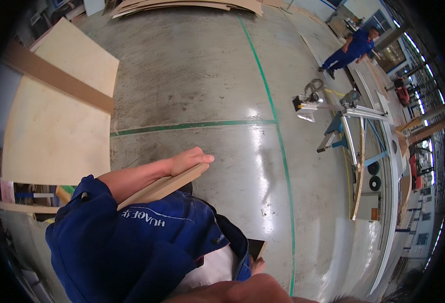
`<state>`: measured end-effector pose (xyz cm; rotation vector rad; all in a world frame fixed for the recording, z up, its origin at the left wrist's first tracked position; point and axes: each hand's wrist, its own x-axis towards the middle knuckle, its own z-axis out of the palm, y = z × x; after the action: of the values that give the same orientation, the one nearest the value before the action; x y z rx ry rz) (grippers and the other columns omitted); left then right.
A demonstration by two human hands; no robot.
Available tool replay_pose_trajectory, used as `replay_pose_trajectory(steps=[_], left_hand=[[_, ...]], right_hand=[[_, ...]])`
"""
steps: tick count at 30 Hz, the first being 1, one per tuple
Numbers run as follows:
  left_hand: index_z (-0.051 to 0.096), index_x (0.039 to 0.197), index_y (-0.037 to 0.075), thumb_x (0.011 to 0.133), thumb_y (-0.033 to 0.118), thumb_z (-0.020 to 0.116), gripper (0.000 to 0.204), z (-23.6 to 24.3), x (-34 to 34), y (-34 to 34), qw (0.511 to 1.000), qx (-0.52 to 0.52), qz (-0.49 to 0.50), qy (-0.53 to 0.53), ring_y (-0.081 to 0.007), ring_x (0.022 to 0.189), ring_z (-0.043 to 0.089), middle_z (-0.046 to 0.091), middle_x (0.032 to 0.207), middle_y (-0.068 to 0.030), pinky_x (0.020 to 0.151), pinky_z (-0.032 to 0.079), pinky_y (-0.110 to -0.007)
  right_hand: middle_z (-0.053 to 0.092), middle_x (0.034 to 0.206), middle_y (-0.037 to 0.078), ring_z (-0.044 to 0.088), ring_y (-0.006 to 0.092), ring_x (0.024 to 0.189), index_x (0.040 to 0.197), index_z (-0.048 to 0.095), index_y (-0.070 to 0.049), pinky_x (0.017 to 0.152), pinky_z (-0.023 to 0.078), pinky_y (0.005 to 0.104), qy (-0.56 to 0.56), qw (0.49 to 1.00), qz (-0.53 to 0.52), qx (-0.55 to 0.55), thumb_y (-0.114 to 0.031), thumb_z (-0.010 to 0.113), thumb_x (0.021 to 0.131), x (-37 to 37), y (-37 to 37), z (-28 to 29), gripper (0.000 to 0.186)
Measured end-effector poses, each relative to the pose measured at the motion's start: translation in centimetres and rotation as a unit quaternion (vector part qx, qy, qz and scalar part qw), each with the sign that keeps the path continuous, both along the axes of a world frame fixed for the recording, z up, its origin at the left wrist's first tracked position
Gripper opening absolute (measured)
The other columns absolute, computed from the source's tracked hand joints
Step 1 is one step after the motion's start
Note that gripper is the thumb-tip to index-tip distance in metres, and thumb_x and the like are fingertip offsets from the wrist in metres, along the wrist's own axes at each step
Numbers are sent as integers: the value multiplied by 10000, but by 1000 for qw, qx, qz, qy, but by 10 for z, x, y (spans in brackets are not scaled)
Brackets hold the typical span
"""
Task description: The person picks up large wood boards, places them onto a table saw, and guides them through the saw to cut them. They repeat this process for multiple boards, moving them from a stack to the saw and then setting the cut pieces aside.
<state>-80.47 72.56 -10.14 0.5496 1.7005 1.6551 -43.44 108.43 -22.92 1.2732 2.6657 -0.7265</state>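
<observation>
My left hand (188, 160) is closed round the end of pale wooden boards (169, 188). The boards lie along the underside of my bare forearm and run back against my blue jacket (126, 237). Low in the view, beside my jacket, part of my right hand (257, 266) shows. Its fingers are closed at a dark-faced board (256, 248) with a pale wooden edge. Most of that hand and of the dark board is hidden behind my body.
Large pale sheets (56, 131) lie at the left, a brown strip (61, 81) across them. Green lines (192, 126) mark the grey floor. A machine with a metal rail (353, 111) stands at the right; a person in blue (351, 50) is beyond it. More sheets (187, 6) are stacked ahead.
</observation>
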Motion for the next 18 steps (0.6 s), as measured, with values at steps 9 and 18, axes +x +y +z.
replay_pose_trajectory(steps=[9,18], left_hand=[[503,434,54,1038,412,386,712,2,-134,114,996,43,-81,-21,-158,450,438,467,427,-64,504,363,-297],[516,486,91,1023,441,433,646,4,-228,248,965,56,-252,-50,-147,400,453,482,454,-48,432,359,-297]], right_hand=[[650,739,282,644,463,701,818,635,110,639,498,502,19,978,-171,122,-203,793,753,-73,44,-1,356],[690,818,253,668,444,737,937,685,22,649,523,526,-28,973,-176,147,-509,600,923,-115,109,-53,537]])
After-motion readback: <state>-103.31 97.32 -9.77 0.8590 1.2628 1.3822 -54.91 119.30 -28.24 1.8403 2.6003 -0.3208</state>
